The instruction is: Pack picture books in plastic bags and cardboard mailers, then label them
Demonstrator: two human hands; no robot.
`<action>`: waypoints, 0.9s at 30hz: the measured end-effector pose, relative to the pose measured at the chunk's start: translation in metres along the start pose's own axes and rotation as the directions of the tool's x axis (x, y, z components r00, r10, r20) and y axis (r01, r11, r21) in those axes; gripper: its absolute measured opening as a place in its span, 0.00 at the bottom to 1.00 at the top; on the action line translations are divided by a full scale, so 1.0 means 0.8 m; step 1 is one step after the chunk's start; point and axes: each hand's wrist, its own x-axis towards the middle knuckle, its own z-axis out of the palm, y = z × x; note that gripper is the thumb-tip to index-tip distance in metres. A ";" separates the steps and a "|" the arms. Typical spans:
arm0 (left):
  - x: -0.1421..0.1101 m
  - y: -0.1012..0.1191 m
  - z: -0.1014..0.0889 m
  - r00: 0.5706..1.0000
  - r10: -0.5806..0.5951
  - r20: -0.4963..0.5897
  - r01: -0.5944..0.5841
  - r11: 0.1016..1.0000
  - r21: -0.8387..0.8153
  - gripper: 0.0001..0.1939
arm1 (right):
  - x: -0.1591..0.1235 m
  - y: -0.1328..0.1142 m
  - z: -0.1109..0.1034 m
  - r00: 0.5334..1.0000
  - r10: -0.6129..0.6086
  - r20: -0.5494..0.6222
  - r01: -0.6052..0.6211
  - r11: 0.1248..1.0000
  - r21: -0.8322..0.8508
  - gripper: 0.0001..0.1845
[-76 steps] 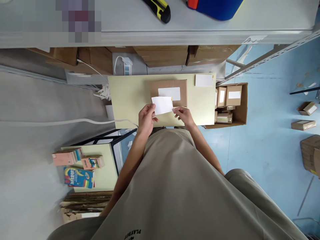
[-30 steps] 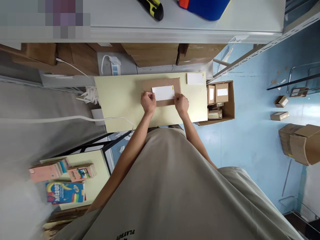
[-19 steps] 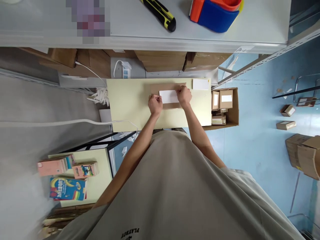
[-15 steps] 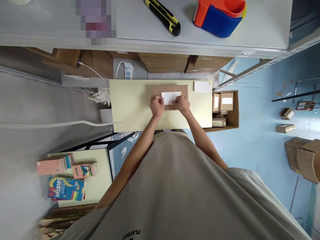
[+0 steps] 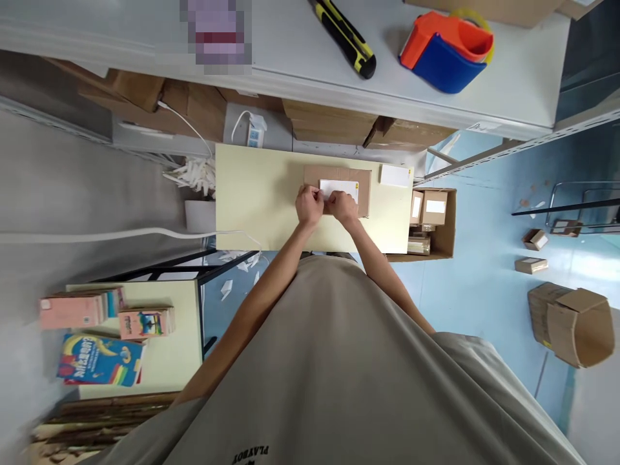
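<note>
I hold my left hand (image 5: 310,205) and right hand (image 5: 343,207) just beside each other above the table (image 5: 256,200), backs upward, fingers curled inward, wrists nearly straight, bare left forearm (image 5: 274,281) and right forearm (image 5: 380,274) slanting inward across its near edge.

Yellow-black cutter (image 5: 345,37) and orange-blue tape dispenser (image 5: 448,61) on grey shelf (image 5: 285,42); books (image 5: 99,360) on side table (image 5: 172,361)

"PLAYBOY" reads upside down on the shirt (image 5: 334,361), near side of the table (image 5: 256,194). Blue book (image 5: 101,359), nearer and left of the table: large Chinese title, not fully legible. Shelf tag (image 5: 483,127), beyond the table's far right: writing unclear.
</note>
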 end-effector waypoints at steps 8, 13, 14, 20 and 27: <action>0.002 -0.008 -0.002 0.999 0.039 0.007 -0.039 0.998 -0.057 0.10 | 0.036 -0.014 -0.011 0.998 0.056 -0.033 -0.051 0.987 0.150 0.23; 0.007 -0.013 -0.002 0.999 0.014 0.035 -0.012 0.997 -0.072 0.13 | 0.040 -0.016 -0.010 0.995 0.070 -0.064 -0.061 0.988 0.140 0.27; 0.009 -0.014 -0.001 0.999 0.012 0.048 -0.008 0.996 -0.085 0.13 | 0.038 -0.015 -0.011 0.997 0.064 -0.051 -0.057 0.990 0.129 0.26; 0.021 -0.021 -0.006 0.985 -0.044 0.165 0.072 0.983 -0.168 0.16 | 0.033 -0.012 -0.022 0.997 0.049 0.059 -0.056 0.993 0.106 0.17; 0.023 -0.014 -0.011 0.970 -0.068 0.232 0.109 0.979 -0.172 0.18 | 0.033 -0.035 -0.009 0.982 0.174 -0.075 -0.161 0.975 0.157 0.28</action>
